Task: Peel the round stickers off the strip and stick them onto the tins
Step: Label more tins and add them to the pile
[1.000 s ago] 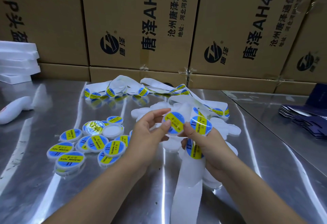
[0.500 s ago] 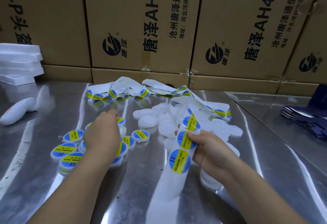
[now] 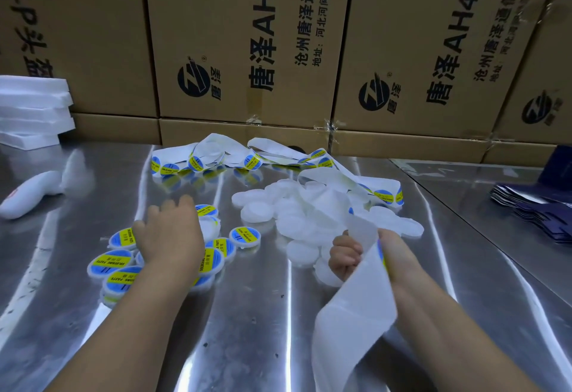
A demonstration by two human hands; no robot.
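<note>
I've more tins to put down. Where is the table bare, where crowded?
The table is bare between the left hand and the right hand, down to the near edge; left of the labelled tins, towards the white tool; and between the plain tins and the blue stack. Crowded: mid-table and the strip tangle behind.

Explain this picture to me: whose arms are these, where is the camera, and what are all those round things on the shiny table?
No machine here: a person works bare-handed, and the camera sits on their head, looking down. On the shiny metal table lie round tins with blue-and-yellow stickers and a heap of plain white round tins. The left hand is over the stickered ones; its fingers are hidden. The right hand grips a white paper sticker strip. Brown cardboard boxes stand behind.
</note>
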